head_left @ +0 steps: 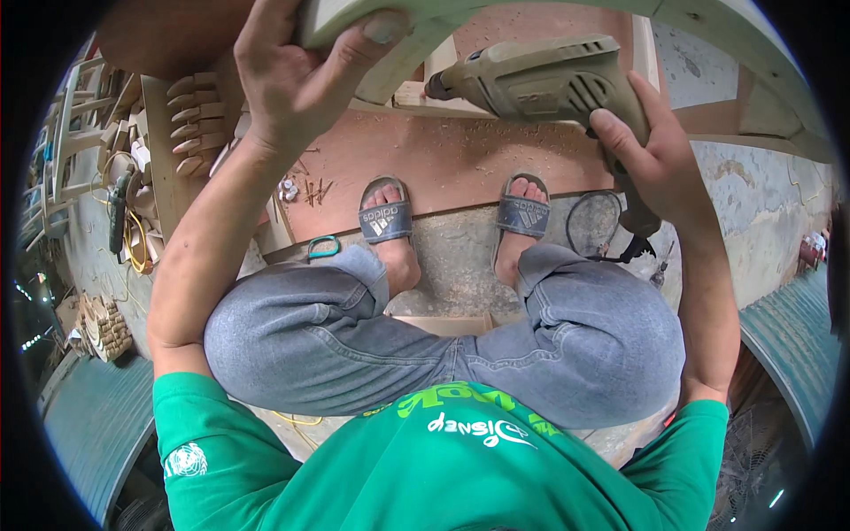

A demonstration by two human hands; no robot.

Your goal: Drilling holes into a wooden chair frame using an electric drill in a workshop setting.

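Observation:
My right hand (646, 146) is wrapped round the grip of an olive-brown power drill (540, 84). The drill lies level, its dark chuck (438, 86) pointing left towards a pale wooden strip (416, 96); whether a bit touches the wood cannot be made out. My left hand (310, 75) grips the end of a curved pale wooden piece (425, 26), thumb on top, fingers partly hidden behind it. That piece arches across the upper edge of the view, above the drill.
A reddish-brown board (443, 168) with sawdust lies under my sandalled feet. Loose screws (314, 190) and a teal ring-shaped thing (324, 247) are near my left foot. Stacked wooden parts (197, 124), a dark power tool (119, 212) and a yellow cord (139, 248) are at the left.

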